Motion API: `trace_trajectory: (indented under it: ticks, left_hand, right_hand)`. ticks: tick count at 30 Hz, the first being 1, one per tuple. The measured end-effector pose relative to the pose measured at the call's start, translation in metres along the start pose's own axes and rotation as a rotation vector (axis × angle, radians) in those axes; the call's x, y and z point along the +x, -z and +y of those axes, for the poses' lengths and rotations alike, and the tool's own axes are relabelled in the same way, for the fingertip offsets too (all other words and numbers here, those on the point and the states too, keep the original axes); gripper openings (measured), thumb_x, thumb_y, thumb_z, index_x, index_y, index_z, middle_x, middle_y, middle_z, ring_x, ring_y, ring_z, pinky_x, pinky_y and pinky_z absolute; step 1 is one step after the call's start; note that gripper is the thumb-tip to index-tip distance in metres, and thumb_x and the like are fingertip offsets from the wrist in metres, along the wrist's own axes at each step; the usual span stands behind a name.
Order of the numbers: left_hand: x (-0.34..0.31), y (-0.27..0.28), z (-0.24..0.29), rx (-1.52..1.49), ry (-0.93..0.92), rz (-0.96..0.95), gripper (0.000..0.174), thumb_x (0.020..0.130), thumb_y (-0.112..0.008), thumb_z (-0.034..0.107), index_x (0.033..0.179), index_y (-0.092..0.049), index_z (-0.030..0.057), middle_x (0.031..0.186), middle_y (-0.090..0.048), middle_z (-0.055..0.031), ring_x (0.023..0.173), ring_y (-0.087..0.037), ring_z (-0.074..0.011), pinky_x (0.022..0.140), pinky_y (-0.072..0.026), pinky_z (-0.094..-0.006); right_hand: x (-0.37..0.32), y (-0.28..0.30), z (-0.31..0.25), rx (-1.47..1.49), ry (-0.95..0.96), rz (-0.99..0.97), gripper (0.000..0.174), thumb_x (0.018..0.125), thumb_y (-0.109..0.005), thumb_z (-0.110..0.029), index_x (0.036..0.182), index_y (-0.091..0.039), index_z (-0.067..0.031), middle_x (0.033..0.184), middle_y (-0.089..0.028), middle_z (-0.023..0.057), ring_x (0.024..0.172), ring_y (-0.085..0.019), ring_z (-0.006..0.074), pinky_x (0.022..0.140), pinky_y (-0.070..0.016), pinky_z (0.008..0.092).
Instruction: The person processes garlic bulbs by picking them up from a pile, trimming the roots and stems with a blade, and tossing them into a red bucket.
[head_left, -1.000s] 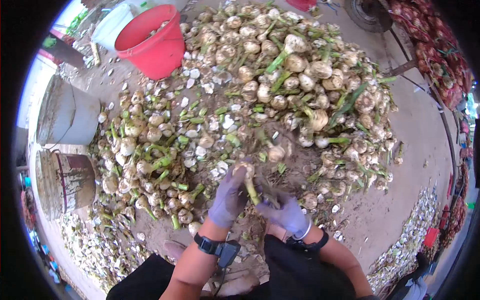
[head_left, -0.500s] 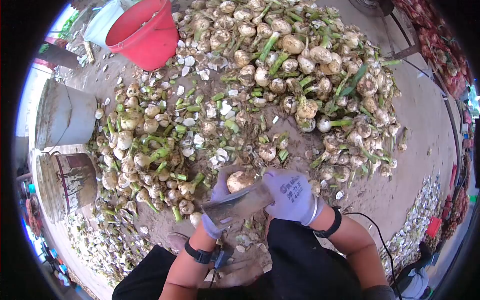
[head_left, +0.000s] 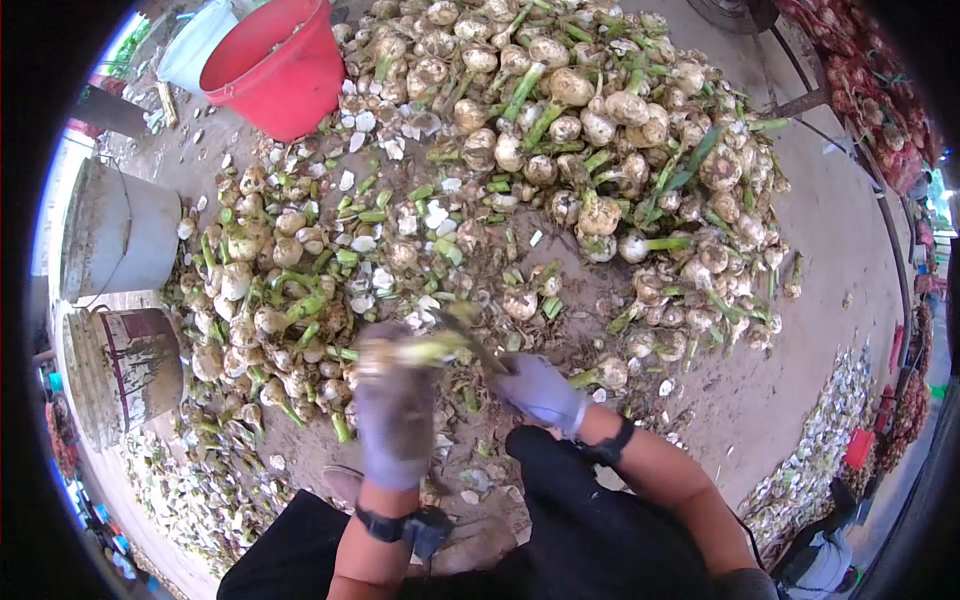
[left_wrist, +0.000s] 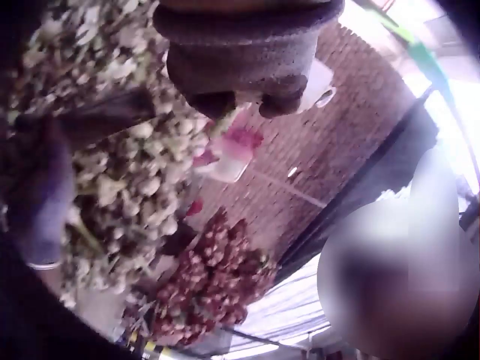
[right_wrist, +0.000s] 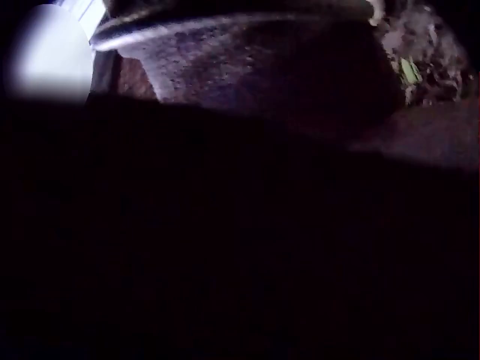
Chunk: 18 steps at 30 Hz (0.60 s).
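In the head view the gloved left hand (head_left: 396,415), blurred by motion, grips a bulb with a green stem (head_left: 432,348) that points right. The gloved right hand (head_left: 545,393) is closed round a wide-bladed knife (head_left: 468,338), its blade slanting up and left beside the stem. In the left wrist view the left hand's curled fingers (left_wrist: 240,75) show at the top, and the knife blade (left_wrist: 109,116) extends from the right hand (left_wrist: 41,199) at the left. The right wrist view is mostly dark, with part of the glove (right_wrist: 225,64) visible.
A large heap of stemmed bulbs (head_left: 625,120) lies ahead and right; a smaller pile (head_left: 260,300) is left. A red bucket (head_left: 285,80), a pale bucket (head_left: 120,230) and a dirty bucket (head_left: 135,365) stand left. Cut stems and peelings (head_left: 375,260) litter the ground between piles.
The left hand has moved left and up with the bulb, whose stem now shows. The right hand has shifted left, and the blade has swung from across the left hand to point up and left.
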<state>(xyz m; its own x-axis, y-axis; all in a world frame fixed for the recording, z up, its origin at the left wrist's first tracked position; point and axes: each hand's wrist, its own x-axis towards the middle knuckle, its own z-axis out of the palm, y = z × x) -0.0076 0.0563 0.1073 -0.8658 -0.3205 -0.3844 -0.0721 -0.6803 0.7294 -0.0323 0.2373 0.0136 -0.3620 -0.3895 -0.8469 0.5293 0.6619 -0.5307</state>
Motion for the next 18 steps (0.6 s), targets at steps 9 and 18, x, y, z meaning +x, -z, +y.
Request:
trace_trajectory:
  ticks: [9, 18]
  left_hand:
    - [0.028, 0.08, -0.002, 0.127, 0.109, 0.039, 0.057, 0.087, -0.065, 0.024, 0.134, -0.044, 0.0007, 0.131, -0.053, -0.0155, 0.113, -0.055, -0.0237, 0.096, -0.044, -0.0361]
    - [0.003, 0.032, -0.036, 0.506, 0.209, -0.219, 0.08, 0.075, -0.078, 0.024, 0.138, -0.035, -0.0002, 0.134, -0.044, -0.0101, 0.124, -0.043, -0.0201, 0.105, -0.0348, -0.0332]
  right_hand:
    - [0.051, 0.042, 0.008, -0.856, 0.383, 0.646, 0.057, 0.073, -0.072, -0.03, 0.116, -0.054, 0.0026, 0.117, -0.057, 0.0187, 0.096, -0.063, 0.0337, 0.083, -0.0509, 0.0388]
    - [-0.064, 0.032, -0.055, -0.652, 1.146, 0.635, 0.052, 0.067, -0.075, -0.026, 0.108, -0.057, -0.0008, 0.101, -0.061, 0.0177, 0.087, -0.062, 0.0345, 0.077, -0.0507, 0.0373]
